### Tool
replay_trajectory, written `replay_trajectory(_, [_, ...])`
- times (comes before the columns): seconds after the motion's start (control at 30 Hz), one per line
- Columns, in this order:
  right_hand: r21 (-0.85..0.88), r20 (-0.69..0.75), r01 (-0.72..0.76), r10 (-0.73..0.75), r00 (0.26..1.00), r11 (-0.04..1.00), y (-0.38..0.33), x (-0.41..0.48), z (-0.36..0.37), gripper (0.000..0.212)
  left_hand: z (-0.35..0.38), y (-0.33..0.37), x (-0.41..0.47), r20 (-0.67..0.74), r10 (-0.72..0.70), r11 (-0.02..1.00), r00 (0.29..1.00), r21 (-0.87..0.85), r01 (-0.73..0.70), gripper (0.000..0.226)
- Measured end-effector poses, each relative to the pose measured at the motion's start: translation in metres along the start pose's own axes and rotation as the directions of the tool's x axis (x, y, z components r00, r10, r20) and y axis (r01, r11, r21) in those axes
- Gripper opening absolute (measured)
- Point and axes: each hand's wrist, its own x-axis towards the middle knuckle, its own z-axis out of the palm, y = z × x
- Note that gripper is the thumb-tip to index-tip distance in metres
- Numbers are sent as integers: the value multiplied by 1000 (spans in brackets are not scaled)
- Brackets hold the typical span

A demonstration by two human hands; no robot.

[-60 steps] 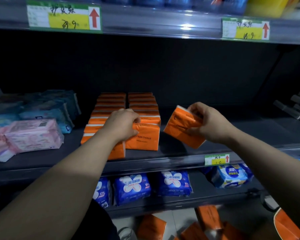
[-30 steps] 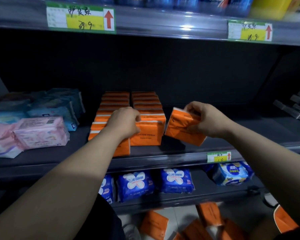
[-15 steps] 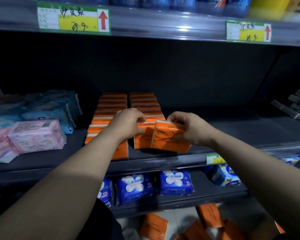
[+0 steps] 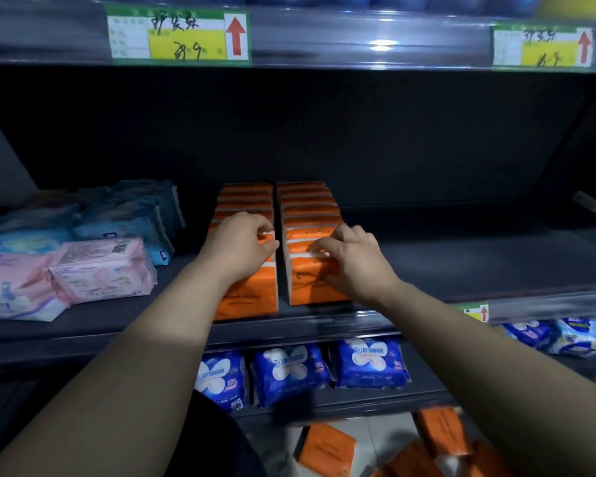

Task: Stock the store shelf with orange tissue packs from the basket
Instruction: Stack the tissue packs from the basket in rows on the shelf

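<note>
Atop front orange packs (image 4: 252, 297), left hand (image 4: 236, 247), right hand (image 4: 355, 261), curled.

Location: retail shop. Indicators: tiered dark metal shelving (image 4: 461, 270); green-and-yellow handwritten price label with red arrow (image 4: 178, 36) at 11 o'clock; row of wrapped blue plastic packs (image 4: 289, 370) at 6 o'clock.

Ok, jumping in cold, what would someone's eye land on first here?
Two rows of orange tissue packs stand out bright on the dark middle shelf. The left hand grips the left row's front pack; the right hand pinches the right row's front pack. Then comes the yellow price tag with a red arrow, upper left.
</note>
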Motion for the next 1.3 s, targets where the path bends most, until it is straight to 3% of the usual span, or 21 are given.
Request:
replay_trajectory(0.4, [36,-12,-49,49,999,998,17,-25,-27,65,4,29,5,-14,72,997,997,-37,-72,35])
replay_trajectory(0.67, [-57,-89,-174,169,982,983,76,-70,-67,60,25,107,8,6,274,959,962,76,-274,37])
replay_trajectory(0.9, [-148,-98,-323,311,945,935,163,-145,-100,57,78,204,9,152,494,842,856,161,-514,38])
replay_trajectory(1.1, [-129,-98,-547,538,837,827,252,-248,-125,53,150,299,-7,221,591,797,776,-11,-604,37])
replay_trajectory(1.3, [-143,-19,-727,732,681,672,314,-356,-133,49,234,392,-44,373,692,703,619,-153,-694,33])
